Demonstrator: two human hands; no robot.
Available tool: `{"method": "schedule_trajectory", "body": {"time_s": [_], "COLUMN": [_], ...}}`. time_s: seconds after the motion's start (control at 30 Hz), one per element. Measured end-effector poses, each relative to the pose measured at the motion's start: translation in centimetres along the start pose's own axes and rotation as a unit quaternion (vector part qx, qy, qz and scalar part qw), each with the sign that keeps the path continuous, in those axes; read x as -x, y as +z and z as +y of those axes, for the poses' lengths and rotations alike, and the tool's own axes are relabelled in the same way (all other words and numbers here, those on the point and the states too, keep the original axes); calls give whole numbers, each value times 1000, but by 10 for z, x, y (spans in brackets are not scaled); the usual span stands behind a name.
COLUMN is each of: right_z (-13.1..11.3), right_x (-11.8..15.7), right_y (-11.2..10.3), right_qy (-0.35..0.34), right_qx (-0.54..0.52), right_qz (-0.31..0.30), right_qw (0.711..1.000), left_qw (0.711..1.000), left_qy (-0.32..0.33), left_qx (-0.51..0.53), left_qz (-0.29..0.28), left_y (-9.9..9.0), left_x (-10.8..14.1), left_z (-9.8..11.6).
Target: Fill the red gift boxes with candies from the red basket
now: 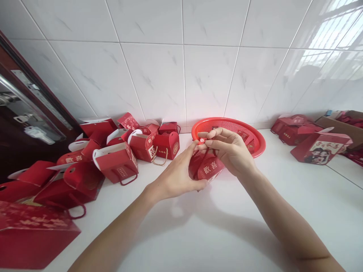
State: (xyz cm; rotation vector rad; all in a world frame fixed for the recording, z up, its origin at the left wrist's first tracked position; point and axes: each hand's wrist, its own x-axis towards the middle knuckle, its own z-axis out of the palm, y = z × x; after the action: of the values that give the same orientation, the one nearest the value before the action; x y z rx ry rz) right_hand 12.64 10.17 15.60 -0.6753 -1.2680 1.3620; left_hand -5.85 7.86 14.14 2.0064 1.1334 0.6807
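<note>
Both of my hands are at a small red gift box [210,166] with gold characters, held up in front of a red basket. Around the box's left side wraps my left hand [180,170], its thumb along the lower edge and its fingers near the top. My right hand [231,149] pinches at the top, by a small orange-red piece [201,141] with a white mark. A dark red cord hangs below the right fingertips. Exactly what the right fingertips grip is too small to tell.
Behind the hands, the red plastic basket [259,147] holds red packets. Several red boxes [119,166] with cord handles crowd the left side. More red boxes [320,149] and a cardboard box [334,124] stand at the right. A tiled wall [153,75] closes the back.
</note>
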Motion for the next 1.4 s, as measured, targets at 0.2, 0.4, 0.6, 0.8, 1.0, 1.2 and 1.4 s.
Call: {"method": "schedule_trajectory", "body": {"time_s": [0.2, 0.4, 0.6, 0.8, 1.0, 1.2, 1.4], "right_z": [1, -2, 3, 14, 18, 18, 15], "right_x": [-3, -3, -4, -10, -15, -20, -16], "right_y": [-1, -2, -2, -6, -12, -17, -17], "right_qy": [48, 116, 142, 176, 197, 177, 112], "right_qx": [-58, -71, -50, -37, -9, -6, 164], "right_qz": [-18, -80, -111, -122, -150, -105, -90], "right_qw": [997, 987, 982, 976, 969, 979, 976], "left_qw": [997, 990, 994, 997, 997, 997, 999], "left_qy": [-1, -33, -29, -41, 17, -8, -8], "left_qx": [40, 49, 44, 12, 41, 57, 38], "left_qz": [-66, -126, -100, -62, -56, -44, -35], "left_y": [-10, -15, -6, 7, 17, 20, 21], "left_x": [-3, -8, -13, -18, -22, -25, -25], "left_z": [-7, -18, -26, -35, -41, -46, -41]}}
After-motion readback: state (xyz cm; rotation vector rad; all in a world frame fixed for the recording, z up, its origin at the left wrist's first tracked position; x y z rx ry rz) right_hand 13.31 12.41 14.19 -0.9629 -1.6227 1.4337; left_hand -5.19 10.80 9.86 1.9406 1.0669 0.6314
